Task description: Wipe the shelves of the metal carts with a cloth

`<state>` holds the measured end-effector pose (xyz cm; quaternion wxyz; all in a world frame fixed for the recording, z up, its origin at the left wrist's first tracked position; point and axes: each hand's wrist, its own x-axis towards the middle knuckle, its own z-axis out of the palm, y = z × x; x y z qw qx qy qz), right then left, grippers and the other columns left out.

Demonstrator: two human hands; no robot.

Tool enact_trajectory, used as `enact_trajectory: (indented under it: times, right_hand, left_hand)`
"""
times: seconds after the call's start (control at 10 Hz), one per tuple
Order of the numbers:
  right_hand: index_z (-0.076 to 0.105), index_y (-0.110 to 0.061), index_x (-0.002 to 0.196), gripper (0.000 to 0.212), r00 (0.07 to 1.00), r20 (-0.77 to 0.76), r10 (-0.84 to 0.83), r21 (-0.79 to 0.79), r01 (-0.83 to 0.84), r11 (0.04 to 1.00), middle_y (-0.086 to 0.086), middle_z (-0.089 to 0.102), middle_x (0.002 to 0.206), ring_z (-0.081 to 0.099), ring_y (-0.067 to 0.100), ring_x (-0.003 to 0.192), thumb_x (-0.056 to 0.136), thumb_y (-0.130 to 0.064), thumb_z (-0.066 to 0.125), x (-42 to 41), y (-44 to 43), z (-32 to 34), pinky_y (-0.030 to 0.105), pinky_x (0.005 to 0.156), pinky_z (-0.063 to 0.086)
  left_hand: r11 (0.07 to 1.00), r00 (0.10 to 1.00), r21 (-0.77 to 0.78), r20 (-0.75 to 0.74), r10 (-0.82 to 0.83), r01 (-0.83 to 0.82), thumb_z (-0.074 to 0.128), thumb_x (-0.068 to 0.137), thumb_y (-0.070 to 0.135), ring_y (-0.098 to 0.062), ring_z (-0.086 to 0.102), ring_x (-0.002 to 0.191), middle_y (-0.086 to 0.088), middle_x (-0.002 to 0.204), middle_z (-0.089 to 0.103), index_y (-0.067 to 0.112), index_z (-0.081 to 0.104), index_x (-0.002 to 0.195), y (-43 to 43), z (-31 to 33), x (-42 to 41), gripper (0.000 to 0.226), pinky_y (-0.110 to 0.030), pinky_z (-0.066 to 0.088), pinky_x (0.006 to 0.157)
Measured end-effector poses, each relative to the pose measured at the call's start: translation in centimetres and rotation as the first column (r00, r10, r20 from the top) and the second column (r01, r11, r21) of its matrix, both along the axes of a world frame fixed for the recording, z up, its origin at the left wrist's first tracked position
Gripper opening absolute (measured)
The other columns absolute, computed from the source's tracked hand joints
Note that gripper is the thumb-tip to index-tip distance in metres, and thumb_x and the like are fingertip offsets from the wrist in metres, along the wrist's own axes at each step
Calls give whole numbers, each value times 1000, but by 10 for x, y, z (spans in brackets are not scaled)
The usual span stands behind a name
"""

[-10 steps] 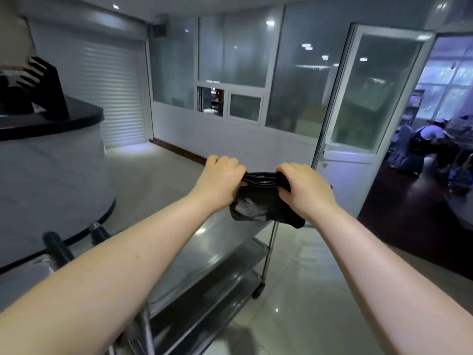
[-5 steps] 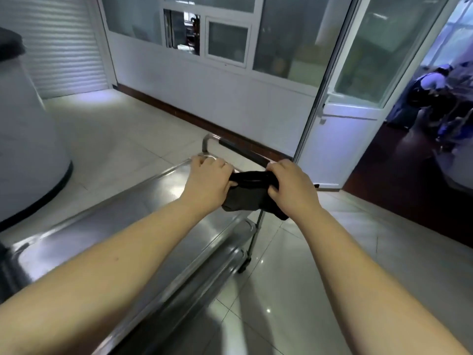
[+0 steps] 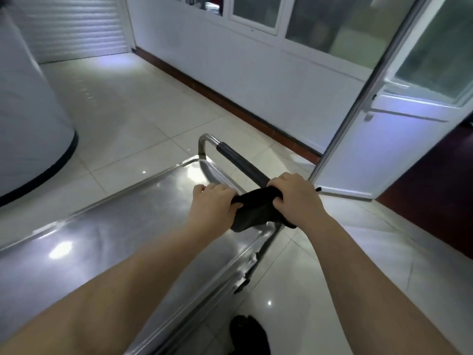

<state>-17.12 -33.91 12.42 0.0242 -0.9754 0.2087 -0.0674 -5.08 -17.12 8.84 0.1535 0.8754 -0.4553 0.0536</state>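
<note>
A dark cloth (image 3: 252,210) is stretched between both my hands, just above the far right corner of the metal cart's shiny top shelf (image 3: 122,239). My left hand (image 3: 213,203) grips the cloth's left end with curled fingers. My right hand (image 3: 294,199) grips its right end. The cart's handle (image 3: 239,160), a steel bar with a black grip, runs behind the cloth. The lower shelves are mostly hidden under the top one.
A curved white counter with a black base (image 3: 33,124) stands at the left. A white wall with a brown skirting (image 3: 230,106) runs behind the cart. An open white door (image 3: 378,129) is at the right. My dark shoe (image 3: 249,334) shows on the tiled floor.
The view has tilted downward, so more of the cart's top shelf and handle show. Both hands have kept their grip on the cloth and come lower towards the shelf's far corner.
</note>
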Motion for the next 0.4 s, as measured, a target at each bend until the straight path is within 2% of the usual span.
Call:
enact_trajectory:
  times: [0.1,0.2,0.3,0.4]
  right_hand:
    - [61,-26,115,31,991,-91,97,53,-93,994,-3,57,107,48,21,103,86,-19,53,32,-46,-4,35,81,40]
    - [63,-28,115,32,964,-150,221,123,-203,971,0,60,108,51,25,104,86,-19,54,100,-109,-3,37,81,43]
    - [61,-28,124,40,948,-167,272,100,-258,961,3,60,119,51,28,111,88,-16,53,151,-135,-3,38,86,42]
    - [46,-29,142,55,900,-291,325,100,-309,946,1,49,140,43,28,126,90,-11,52,203,-147,-13,44,106,34]
  left_hand:
    - [994,993,58,-67,98,-94,46,96,44,-17,56,95,11,94,63,32,65,102,-31,-12,15,24,-34,25,84]
    - [970,945,43,-216,245,-241,49,96,40,-17,58,93,10,89,64,29,66,96,-84,-11,50,21,-34,27,83]
    - [938,895,81,-282,346,-337,51,96,38,-21,59,100,5,99,65,28,66,103,-112,-5,88,20,-37,35,86]
    - [881,843,261,-279,460,-394,51,97,35,-27,52,119,-2,130,55,26,54,133,-124,-6,132,36,-41,40,95]
